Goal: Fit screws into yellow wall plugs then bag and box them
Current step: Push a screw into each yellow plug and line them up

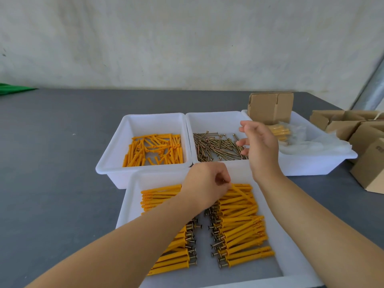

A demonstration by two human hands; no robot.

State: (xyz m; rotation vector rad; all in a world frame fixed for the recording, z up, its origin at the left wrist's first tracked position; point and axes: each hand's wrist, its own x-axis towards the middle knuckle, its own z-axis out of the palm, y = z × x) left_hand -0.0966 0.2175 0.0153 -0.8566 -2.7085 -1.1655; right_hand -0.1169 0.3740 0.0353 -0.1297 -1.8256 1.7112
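**Plugs and screws sorted across four trays**

From the left of the grey worktop, we see a white tray of loose yellow wall plugs. In front of it, at the near edge, a larger tray carries two rows of assembled plugs, their screw heads facing the middle. Our left hand hangs over this tray, fingers clenched around the end of one assembled plug. Next along, the middle tray holds bare screws. Our right hand hovers at its right side, fingers loose and grasping nothing. The right-hand tray holds a bagged bundle of plugs and a folded carton. More cartons sit at the worktop's right edge.
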